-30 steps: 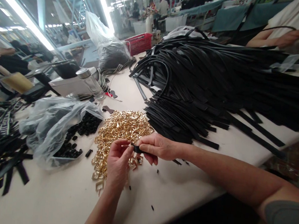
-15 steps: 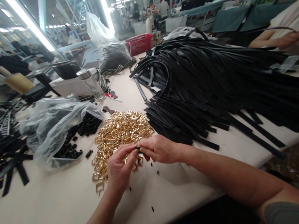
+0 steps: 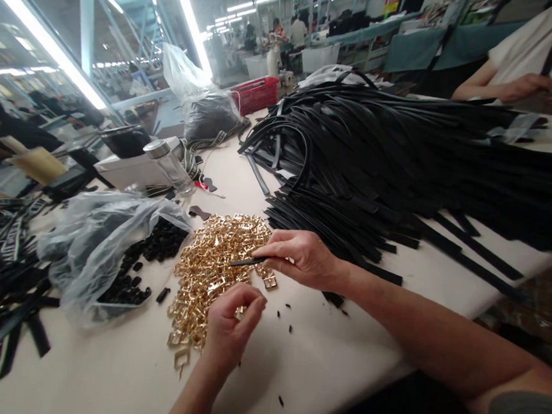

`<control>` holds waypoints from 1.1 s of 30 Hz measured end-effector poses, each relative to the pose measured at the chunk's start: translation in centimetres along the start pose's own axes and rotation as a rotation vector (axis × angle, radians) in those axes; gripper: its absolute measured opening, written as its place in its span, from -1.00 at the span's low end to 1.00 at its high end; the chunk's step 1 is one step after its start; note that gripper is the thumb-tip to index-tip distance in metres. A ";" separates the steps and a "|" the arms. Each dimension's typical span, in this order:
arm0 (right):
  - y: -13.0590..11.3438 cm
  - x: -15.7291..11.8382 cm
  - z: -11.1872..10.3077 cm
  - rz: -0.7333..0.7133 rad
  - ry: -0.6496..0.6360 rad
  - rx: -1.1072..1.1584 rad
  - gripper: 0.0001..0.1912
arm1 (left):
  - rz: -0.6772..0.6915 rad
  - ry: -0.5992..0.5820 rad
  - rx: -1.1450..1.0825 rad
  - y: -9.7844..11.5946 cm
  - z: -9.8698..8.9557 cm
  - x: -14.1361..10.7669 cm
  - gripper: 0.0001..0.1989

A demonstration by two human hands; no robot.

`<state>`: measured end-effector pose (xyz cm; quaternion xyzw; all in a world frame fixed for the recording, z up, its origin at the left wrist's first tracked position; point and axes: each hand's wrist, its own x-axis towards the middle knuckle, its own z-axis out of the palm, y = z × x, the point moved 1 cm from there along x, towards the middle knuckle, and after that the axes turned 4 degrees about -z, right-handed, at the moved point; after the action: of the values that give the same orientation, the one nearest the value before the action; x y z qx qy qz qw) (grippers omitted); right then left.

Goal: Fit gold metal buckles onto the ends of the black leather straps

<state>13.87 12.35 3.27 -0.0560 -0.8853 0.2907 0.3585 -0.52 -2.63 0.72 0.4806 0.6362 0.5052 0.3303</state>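
My right hand (image 3: 303, 258) grips a thin black strap (image 3: 243, 263) between thumb and fingers, its end pointing left over the heap of gold buckles (image 3: 224, 241). Below it, my left hand (image 3: 235, 316) is closed with fingertips pressed together at the heap's right edge; whatever it may pinch is too small to make out. The two hands are apart. One gold buckle (image 3: 270, 281) lies just under my right hand. Small black bits (image 3: 281, 401) are scattered on the table to the right.
A large pile of black straps (image 3: 382, 145) covers the table's far right. On the left lies a plastic bag (image 3: 94, 242) with small black pieces (image 3: 162, 239) beside a glass bottle (image 3: 168, 165). A person's hands (image 3: 528, 87) hold a strap at the upper right.
My hands have separated: the left moved down, while the right rose slightly and now shows the strap extending left. The person opposite has shifted their strap to a more upright position.
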 end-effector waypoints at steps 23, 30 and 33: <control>-0.3 -0.2 0.9 0.022 -0.121 -0.002 -0.78 | -0.444 0.068 -0.699 -1.4 -0.4 0.9 -0.69; -0.7 -0.3 1.9 -0.041 -0.111 0.018 -0.78 | -0.395 -0.049 -0.724 -1.1 0.0 0.8 -0.70; -0.7 -0.3 2.0 -0.053 -0.115 -0.011 -0.79 | -0.375 -0.058 -0.732 -1.2 -0.3 0.9 -0.72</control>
<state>12.80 10.77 2.32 -0.0176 -0.9073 0.2789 0.3142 -1.41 -1.91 -0.34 0.2211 0.4817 0.6153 0.5835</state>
